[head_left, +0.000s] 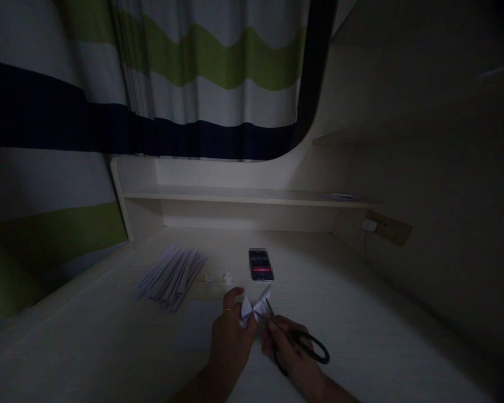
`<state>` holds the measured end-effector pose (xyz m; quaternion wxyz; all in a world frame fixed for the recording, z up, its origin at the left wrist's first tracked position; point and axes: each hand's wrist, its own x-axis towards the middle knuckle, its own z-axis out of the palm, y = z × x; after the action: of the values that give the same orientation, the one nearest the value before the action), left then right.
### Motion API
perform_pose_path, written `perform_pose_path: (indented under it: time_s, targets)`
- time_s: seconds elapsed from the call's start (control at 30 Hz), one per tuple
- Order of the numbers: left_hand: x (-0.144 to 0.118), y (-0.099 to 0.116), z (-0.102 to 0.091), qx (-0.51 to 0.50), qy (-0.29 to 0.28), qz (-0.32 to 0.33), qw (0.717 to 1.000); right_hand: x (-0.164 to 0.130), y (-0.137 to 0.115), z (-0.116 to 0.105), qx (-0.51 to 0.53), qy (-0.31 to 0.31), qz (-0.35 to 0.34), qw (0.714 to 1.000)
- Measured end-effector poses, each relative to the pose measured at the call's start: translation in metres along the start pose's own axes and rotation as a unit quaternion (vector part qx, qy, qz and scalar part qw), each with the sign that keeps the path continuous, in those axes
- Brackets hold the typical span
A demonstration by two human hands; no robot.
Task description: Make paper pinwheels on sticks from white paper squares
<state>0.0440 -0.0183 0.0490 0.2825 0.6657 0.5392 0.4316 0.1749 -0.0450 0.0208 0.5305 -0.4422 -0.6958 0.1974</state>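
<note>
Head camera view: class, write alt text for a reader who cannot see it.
In dim light, a left hand holds folded white paper against black scissors in the right hand, above a pale desk bearing paper strips and a phone.

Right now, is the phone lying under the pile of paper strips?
No, the phone lies bare on the desk, apart from and right of the paper strips.

I pinch a small folded white paper piece (254, 307) just before the phone (261, 265). My black-handled scissors (296, 336) meet its right edge.
</note>
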Motion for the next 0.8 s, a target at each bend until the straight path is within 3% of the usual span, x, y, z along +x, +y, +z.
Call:
perform_pose_path:
  time_s: [0.1, 0.2, 0.3, 0.43, 0.6, 0.8]
  targets:
    - [0.000, 0.001, -0.001, 0.009, -0.013, 0.003, 1.000, 0.002, 0.008, -0.008, -0.060, -0.057, -0.100, 0.991]
    - [0.000, 0.000, -0.001, 0.028, -0.033, 0.010, 0.999, 0.005, 0.013, -0.018, -0.150, -0.115, -0.207, 0.960]
    - [0.000, -0.004, 0.000, 0.040, -0.053, 0.019, 0.998, 0.006, 0.015, -0.027, -0.226, -0.174, -0.242, 0.927]
    - [0.001, -0.009, 0.002, 0.051, -0.058, 0.024, 0.997, 0.005, 0.017, -0.032, -0.243, -0.188, -0.267, 0.914]
    - [0.000, -0.007, 0.001, 0.034, -0.061, 0.013, 0.997, 0.002, 0.022, -0.024, -0.160, -0.132, -0.242, 0.948]
    - [-0.001, -0.001, -0.001, -0.020, -0.029, 0.011, 0.999, 0.000, 0.009, -0.008, -0.019, -0.041, -0.085, 0.995]
